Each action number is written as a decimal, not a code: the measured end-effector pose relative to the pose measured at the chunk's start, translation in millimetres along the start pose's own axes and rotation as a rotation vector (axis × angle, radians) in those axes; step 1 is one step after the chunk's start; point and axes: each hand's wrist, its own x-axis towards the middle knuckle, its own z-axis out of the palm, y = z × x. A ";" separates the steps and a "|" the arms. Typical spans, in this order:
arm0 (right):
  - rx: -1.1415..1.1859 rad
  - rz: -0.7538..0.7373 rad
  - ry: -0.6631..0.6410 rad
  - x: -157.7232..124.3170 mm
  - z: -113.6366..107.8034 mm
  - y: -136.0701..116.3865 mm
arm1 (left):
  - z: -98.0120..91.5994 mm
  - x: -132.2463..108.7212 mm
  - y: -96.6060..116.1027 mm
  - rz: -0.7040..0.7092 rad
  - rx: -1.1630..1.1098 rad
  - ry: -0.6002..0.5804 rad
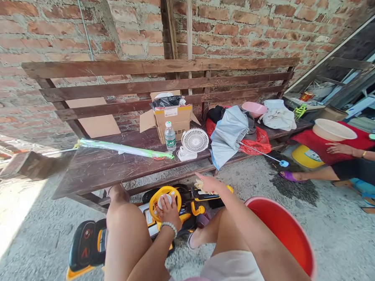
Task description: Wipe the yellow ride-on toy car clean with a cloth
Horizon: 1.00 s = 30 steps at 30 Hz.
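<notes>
A black and yellow toy ride-on car (95,241) lies on the concrete between my knees. My left hand (168,212) grips its yellow steering wheel (161,198), fingers curled over the rim. My right hand (209,183) reaches forward over the toy's front end, holding a small pale cloth-like thing against it; what it is I cannot make out. A beaded bracelet sits on my left wrist.
A dark wooden bench (113,165) ahead carries a cardboard box (173,118), water bottle (170,137), small white fan (194,142), folded grey umbrella (229,132) and long green wrapped roll (125,149). A red basin (283,232) is by my right leg. Another person sits at right.
</notes>
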 end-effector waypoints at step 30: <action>-0.263 0.107 -0.089 -4.2 -7.5 25.5 | 8.8 3.7 -3.2 0.009 0.044 0.036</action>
